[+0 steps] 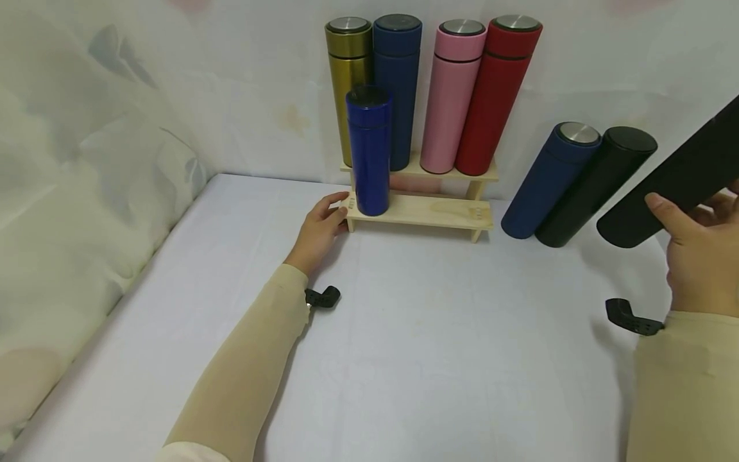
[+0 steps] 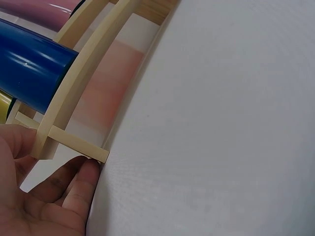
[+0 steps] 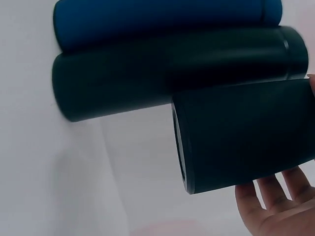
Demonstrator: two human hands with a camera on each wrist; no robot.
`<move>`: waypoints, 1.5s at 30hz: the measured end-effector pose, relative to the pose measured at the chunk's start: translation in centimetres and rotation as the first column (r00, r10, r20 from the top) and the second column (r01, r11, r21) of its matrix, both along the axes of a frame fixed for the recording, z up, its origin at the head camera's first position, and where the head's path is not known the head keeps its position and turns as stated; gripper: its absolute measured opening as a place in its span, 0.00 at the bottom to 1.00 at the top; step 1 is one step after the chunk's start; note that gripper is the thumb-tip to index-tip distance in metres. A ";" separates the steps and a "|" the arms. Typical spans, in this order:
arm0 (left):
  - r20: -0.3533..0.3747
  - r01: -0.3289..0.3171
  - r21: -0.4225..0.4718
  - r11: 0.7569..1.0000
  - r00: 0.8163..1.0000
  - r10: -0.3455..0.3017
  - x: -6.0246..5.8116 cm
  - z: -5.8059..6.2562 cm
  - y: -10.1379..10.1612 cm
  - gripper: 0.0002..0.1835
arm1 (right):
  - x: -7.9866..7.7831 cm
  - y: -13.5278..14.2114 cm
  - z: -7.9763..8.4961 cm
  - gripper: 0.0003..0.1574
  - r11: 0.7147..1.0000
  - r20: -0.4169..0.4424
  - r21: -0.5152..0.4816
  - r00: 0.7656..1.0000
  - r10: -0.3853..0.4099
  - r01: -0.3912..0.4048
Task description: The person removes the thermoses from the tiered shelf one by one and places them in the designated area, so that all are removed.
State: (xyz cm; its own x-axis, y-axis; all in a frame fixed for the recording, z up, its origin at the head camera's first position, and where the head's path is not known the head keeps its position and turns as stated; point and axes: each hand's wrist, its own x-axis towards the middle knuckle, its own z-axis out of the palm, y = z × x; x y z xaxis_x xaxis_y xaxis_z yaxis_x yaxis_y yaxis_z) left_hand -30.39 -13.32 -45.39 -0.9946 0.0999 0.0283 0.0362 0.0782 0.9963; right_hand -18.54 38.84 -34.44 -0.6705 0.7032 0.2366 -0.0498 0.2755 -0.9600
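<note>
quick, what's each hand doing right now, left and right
Left hand: closed, thumb and fingers gripping the left end of the pale wooden stepped rack.
Right hand: closed, holding a tilted matte black cylindrical flask.

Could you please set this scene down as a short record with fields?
left hand: holds the wooden rack by its left end
right hand: grips a black bottle, tilted
upper shelf: gold bottle, navy bottle, pink bottle, red bottle
lower shelf: glossy blue bottle
table, right of rack: silver-topped blue bottle, second black bottle
</note>
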 end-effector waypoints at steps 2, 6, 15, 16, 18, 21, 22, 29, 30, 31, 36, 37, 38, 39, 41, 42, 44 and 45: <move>0.000 0.000 0.005 1.000 1.000 0.000 0.0 0.0 0.0 0.23 | -0.2 0.2 -0.4 0.40 1.000 -0.005 0.011 1.000 0.028 -0.028; 0.006 -0.002 0.000 1.000 1.000 0.002 -0.1 -0.1 0.0 0.23 | -0.5 0.6 -1.4 0.43 0.998 0.048 0.033 0.997 0.058 -0.059; 0.008 -0.004 0.005 1.000 1.000 0.004 -0.1 -0.1 0.0 0.23 | -1.2 1.3 -3.8 0.45 0.995 0.154 0.044 0.984 0.087 -0.095; 0.006 -0.003 0.005 1.000 1.000 0.003 -0.1 -0.1 0.0 0.23 | -1.4 1.3 -4.1 0.45 0.994 0.160 0.047 0.983 0.090 -0.099; 0.003 0.000 0.011 1.000 1.000 0.000 -0.1 -0.1 0.0 0.23 | -1.6 1.3 -4.6 0.46 0.992 0.187 0.063 0.978 0.094 -0.108; 0.003 0.006 0.020 1.000 1.000 -0.006 0.0 0.0 0.0 0.23 | -1.9 1.3 -5.1 0.46 0.991 0.212 0.054 0.971 0.111 -0.125; 0.004 0.008 0.024 1.000 1.000 -0.008 0.0 0.0 0.0 0.23 | -1.9 1.3 -5.3 0.47 0.990 0.216 0.051 0.969 0.116 -0.130; 0.007 0.007 0.023 1.000 1.000 -0.007 0.0 0.1 0.1 0.23 | -2.3 1.6 -6.0 0.48 0.990 0.234 0.029 0.964 0.129 -0.140; 0.005 0.005 0.022 1.000 1.000 -0.005 0.0 0.0 0.0 0.23 | -2.3 1.6 -6.1 0.48 0.990 0.233 0.025 0.964 0.129 -0.139; 0.004 0.004 0.021 1.000 1.000 -0.005 0.0 0.1 0.0 0.23 | -2.3 1.7 -6.1 0.48 0.990 0.230 0.014 0.964 0.132 -0.139; 0.002 -0.001 0.016 1.000 1.000 0.001 0.0 0.0 0.0 0.23 | -2.2 1.8 -6.2 0.49 0.989 0.202 -0.038 0.968 0.151 -0.146; 0.001 -0.002 0.015 1.000 1.000 0.002 0.0 0.0 0.0 0.23 | -2.2 1.8 -6.2 0.49 0.987 0.198 -0.049 0.967 0.157 -0.150; 0.000 -0.003 0.013 1.000 1.000 0.003 -0.1 0.0 0.0 0.23 | -2.2 1.8 -6.2 0.49 0.985 0.187 -0.070 0.968 0.168 -0.157; -0.001 -0.004 0.014 1.000 1.000 0.004 -0.1 0.0 0.0 0.23 | -2.2 1.8 -6.1 0.50 0.982 0.177 -0.093 0.968 0.180 -0.166; -0.001 -0.008 0.014 1.000 1.000 0.008 0.0 0.0 0.0 0.23 | -2.1 1.8 -6.0 0.51 0.974 0.157 -0.136 0.967 0.202 -0.181; -0.001 -0.008 0.016 1.000 1.000 0.008 0.0 0.0 0.0 0.23 | -2.0 1.8 -5.9 0.52 0.970 0.148 -0.156 0.966 0.210 -0.187; 0.000 -0.007 0.015 1.000 1.000 0.007 0.0 0.0 0.0 0.23 | -1.9 1.7 -5.9 0.53 0.961 0.132 -0.193 0.965 0.225 -0.197; 0.000 -0.007 0.015 1.000 1.000 0.007 0.0 0.0 0.1 0.23 | -1.9 1.7 -5.9 0.53 0.960 0.133 -0.196 0.965 0.227 -0.199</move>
